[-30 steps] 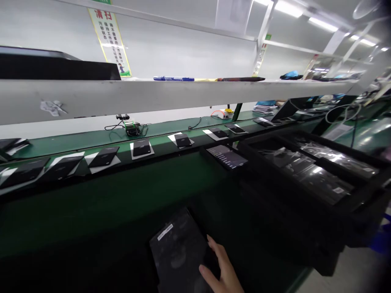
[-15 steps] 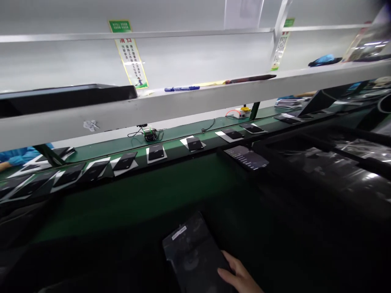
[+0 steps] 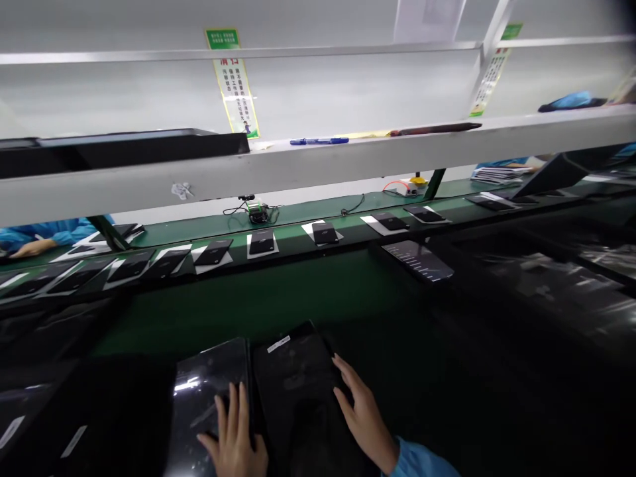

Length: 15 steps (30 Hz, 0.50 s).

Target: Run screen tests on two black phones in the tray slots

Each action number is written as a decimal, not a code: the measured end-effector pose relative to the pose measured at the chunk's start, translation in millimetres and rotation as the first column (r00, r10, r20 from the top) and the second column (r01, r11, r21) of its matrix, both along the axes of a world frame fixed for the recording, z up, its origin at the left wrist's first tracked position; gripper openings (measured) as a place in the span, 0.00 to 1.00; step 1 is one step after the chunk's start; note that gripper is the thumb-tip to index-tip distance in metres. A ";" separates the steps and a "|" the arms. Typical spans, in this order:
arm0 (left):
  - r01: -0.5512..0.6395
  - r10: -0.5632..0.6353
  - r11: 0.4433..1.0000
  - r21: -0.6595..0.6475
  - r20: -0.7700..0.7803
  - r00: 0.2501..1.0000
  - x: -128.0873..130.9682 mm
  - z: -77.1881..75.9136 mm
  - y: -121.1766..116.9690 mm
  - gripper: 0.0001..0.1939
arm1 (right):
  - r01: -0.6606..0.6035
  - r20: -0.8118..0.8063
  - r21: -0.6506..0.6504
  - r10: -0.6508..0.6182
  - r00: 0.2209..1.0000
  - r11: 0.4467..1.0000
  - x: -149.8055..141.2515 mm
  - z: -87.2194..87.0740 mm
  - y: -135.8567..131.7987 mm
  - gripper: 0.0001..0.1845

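On my feed, a glossy panel (image 3: 213, 364) lies just left of the labelled panel (image 3: 293, 377).
The left hand (image 3: 236, 430), fingers spread, rests on the glossy panel; the right hand (image 3: 366, 417) is at the labelled panel's right edge, pinching or not I can't tell.

Left hand (image 3: 237, 440): wrist cut off at bottom.
Glossy panel (image 3: 203, 368): below the shelf (image 3: 372, 151), partly covered by that hand, near end cut off.
Black slab (image 3: 298, 377): below the shelf, label (image 3: 279, 344) print unreadably small.
Co-worker's sleeve (image 3: 74, 230): upper part hidden behind the shelf.
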<state>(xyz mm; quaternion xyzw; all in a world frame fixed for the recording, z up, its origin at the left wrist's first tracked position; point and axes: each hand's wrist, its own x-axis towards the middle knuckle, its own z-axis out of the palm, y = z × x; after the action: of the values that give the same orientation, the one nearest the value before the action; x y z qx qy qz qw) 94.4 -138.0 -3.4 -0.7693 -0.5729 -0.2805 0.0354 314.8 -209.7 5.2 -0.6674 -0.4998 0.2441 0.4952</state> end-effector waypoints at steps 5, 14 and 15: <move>-0.149 0.149 0.989 -0.016 -0.004 0.989 -18.8 -18.0 11.6 0.37 | -0.049 0.490 0.003 0.041 0.871 0.999 10.4 0.1 -5.7 0.24; 0.220 -0.240 0.965 0.141 0.149 0.959 -28.3 -31.8 -33.7 0.20 | -0.095 0.463 -0.077 0.120 0.878 0.993 27.8 13.2 100.9 0.27; 0.208 -0.221 0.972 0.107 0.136 0.966 -25.3 -37.0 -48.4 0.20 | -0.067 0.444 -0.086 0.098 0.891 0.994 27.0 9.6 108.5 0.27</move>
<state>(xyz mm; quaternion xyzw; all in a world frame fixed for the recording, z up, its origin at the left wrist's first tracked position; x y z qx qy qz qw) 69.1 -186.5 -40.4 -0.8016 -0.4738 -0.3646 -0.0019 341.8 -101.2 14.7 -0.7002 -0.6196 0.1218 0.3332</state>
